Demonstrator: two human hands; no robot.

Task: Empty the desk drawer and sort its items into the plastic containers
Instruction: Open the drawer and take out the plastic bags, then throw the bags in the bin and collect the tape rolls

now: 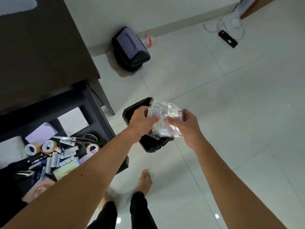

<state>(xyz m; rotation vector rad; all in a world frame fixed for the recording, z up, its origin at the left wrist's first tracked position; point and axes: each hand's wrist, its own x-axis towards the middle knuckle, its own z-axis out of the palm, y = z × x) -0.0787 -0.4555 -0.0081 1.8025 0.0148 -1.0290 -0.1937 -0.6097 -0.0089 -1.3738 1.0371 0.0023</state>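
Both hands hold a crinkled clear plastic bag [165, 113] with small pale items inside, above a black plastic container [132, 109] on the floor. My left hand [142, 121] grips the bag's left side. My right hand [186, 124] pinches its right side. At lower left the open desk drawer [92, 113] holds tape rolls [49, 145], scissors [77, 138], pens [38, 161], small tubes and paper pads.
A dark desk top [41, 47] fills the upper left. A second black container [132, 48] leans at the wall with a clear red-banded jar [146, 40] behind it. A black power strip [227, 38] with white cables lies at upper right. My bare foot [145, 180] stands on white tiles.
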